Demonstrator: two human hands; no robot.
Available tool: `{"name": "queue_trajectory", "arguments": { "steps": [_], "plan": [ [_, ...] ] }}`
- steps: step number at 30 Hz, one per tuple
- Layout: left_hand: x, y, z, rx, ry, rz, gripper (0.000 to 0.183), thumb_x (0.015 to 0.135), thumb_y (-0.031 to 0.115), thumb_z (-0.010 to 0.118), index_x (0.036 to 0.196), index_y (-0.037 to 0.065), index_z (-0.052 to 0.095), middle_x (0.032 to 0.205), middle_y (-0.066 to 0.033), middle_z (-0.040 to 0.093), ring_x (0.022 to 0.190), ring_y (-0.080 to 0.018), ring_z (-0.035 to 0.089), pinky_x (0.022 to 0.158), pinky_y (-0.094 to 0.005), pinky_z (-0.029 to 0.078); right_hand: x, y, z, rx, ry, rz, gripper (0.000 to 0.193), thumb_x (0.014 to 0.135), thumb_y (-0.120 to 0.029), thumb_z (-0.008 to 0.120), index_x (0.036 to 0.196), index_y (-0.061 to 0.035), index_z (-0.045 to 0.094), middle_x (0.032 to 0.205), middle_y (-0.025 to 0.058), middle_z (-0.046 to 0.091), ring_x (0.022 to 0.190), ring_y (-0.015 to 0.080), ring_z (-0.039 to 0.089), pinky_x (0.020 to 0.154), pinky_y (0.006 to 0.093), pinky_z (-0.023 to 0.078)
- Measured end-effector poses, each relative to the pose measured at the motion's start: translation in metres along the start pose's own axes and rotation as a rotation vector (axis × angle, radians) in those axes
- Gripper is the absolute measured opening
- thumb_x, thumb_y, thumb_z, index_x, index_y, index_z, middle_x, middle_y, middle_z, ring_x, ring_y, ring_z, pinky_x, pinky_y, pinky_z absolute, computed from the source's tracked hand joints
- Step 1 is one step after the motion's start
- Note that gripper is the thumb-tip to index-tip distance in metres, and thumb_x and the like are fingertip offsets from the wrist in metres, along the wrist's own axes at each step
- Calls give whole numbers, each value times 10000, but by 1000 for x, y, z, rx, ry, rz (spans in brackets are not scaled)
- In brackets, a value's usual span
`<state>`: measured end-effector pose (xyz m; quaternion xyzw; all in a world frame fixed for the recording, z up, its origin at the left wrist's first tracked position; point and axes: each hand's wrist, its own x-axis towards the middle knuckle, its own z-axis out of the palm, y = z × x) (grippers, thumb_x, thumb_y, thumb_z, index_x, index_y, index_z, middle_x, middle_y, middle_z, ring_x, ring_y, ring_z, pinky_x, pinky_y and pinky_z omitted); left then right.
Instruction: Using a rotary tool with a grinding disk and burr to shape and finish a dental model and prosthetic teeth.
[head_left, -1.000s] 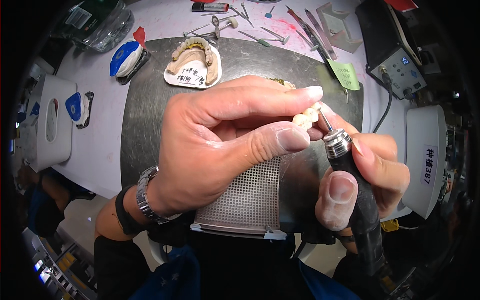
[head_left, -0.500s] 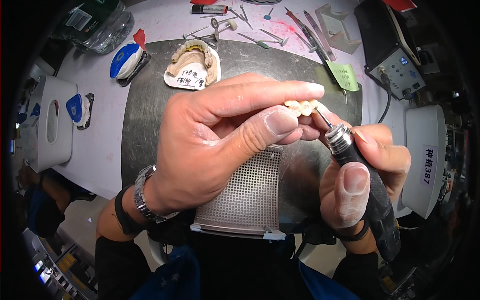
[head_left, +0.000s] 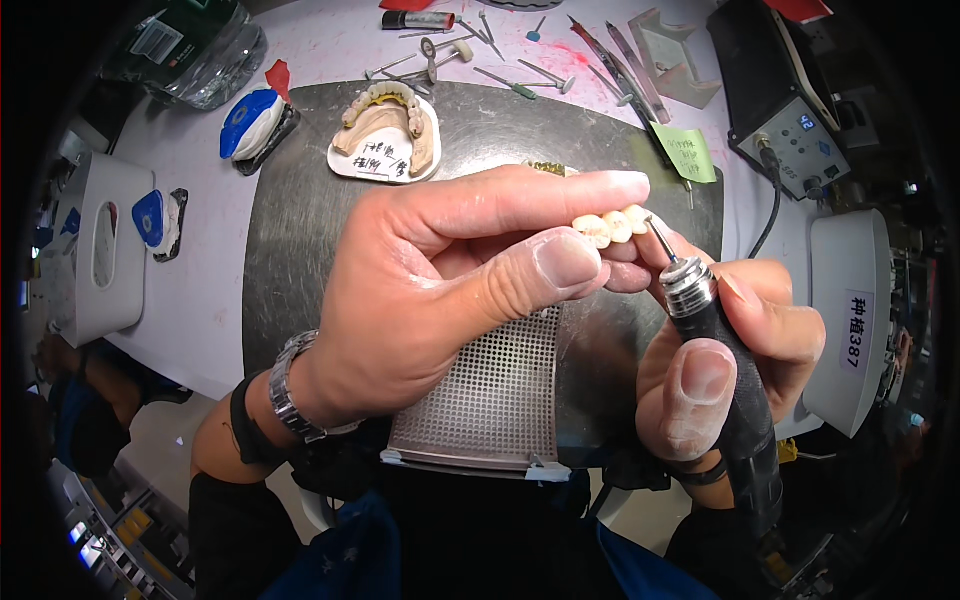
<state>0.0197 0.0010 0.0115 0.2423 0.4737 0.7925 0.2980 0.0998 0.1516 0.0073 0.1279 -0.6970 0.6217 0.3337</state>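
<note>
Between thumb and fingers, my left hand [head_left: 455, 275] grips a dental bridge [head_left: 617, 227], a short row of tooth-coloured crowns standing out past the fingertips. My right hand [head_left: 700, 385] is wrapped round a black dental handpiece [head_left: 735, 400] with a ribbed metal collar. Its thin bur [head_left: 660, 238] points up and left at the right end of the bridge; whether it touches the crown I cannot tell. Right-hand fingers pass behind the bridge, close to the left fingertips. A dental model [head_left: 385, 135] with a row of teeth lies beyond my left hand.
Below my hands is a perforated metal grille [head_left: 485, 400] on a dark metal plate [head_left: 290, 230]. A gold-coloured piece [head_left: 547, 167] shows partly behind my left hand. Several burs and polishing wheels [head_left: 430, 60] lie at the back. A control box [head_left: 800, 145] stands right, white bins [head_left: 850, 320] at both sides.
The bridge and my left hand have shifted slightly right. The bur has moved from over the crowns to the bridge's right end. The gold-coloured piece has come into view behind the hand.
</note>
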Motion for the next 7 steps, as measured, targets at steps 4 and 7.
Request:
{"name": "queue_trajectory", "arguments": {
  "steps": [4, 7],
  "plan": [
    [0, -1, -4, 28, -26, 23, 395, 900, 134, 521, 1214, -93, 445, 1011, -171, 600, 897, -149, 607, 843, -226, 483, -1, 3, 1, 13, -10, -19, 338, 815, -193, 627, 1030, -10, 442, 907, 208, 527, 871, 255, 600, 859, 348, 475],
    [1, -1, -4, 53, -39, 34, 392, 893, 120, 530, 1216, -86, 449, 1064, -173, 581, 916, -147, 600, 833, -214, 484, 0, 5, 0, -6, -29, -47, 341, 816, -198, 626, 1038, -13, 444, 906, 207, 527, 902, 260, 592, 871, 339, 465]
  ]
}}
